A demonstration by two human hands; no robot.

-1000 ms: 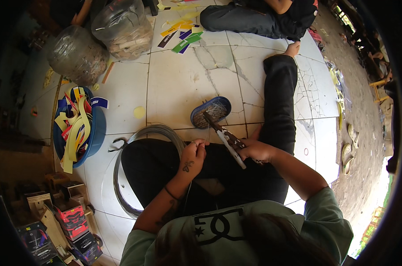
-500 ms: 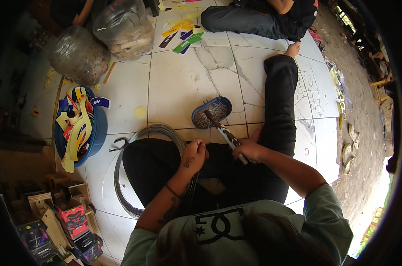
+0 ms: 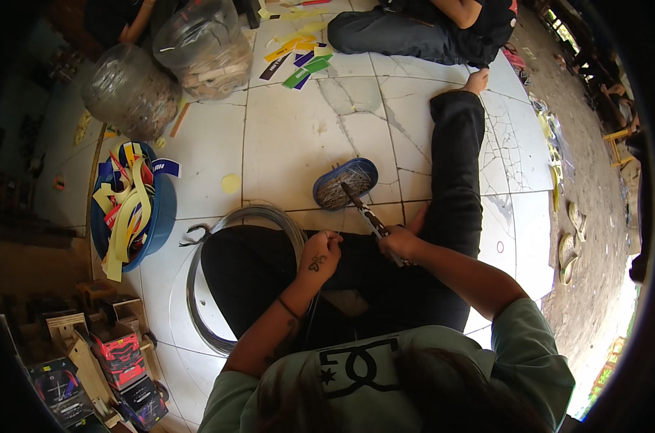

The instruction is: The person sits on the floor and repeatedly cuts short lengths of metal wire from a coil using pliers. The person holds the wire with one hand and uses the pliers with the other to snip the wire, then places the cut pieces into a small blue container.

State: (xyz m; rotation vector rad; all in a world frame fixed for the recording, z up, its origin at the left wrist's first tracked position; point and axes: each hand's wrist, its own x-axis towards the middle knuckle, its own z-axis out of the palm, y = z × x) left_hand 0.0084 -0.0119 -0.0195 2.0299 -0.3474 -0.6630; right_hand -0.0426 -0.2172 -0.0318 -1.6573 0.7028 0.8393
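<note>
My right hand (image 3: 401, 244) is wrapped round long, worn dark-and-white pliers (image 3: 369, 216), whose tip reaches over a blue oval tray (image 3: 318, 193). In the tray lie many short thin wire pieces (image 3: 353, 179). Left of the pliers, my left hand (image 3: 322, 254) is closed in a pinch on a thin wire (image 3: 340, 226), which is only faintly visible above the fingers. A large coil of wire (image 3: 192, 296) loops around my bent left knee, partly hidden by the leg and forearm.
A blue basin (image 3: 167, 220) of printed strips stands at left, with boxed goods (image 3: 118, 353) below it. Two clear plastic containers (image 3: 132, 94) are behind. Coloured strips (image 3: 298, 65) lie on the tiles near another seated person (image 3: 407, 36). Sandals (image 3: 567, 256) lie far right.
The pliers' tip has shifted slightly right over the tray, and its handles look closer together. My left hand has turned a little and moved slightly right.
</note>
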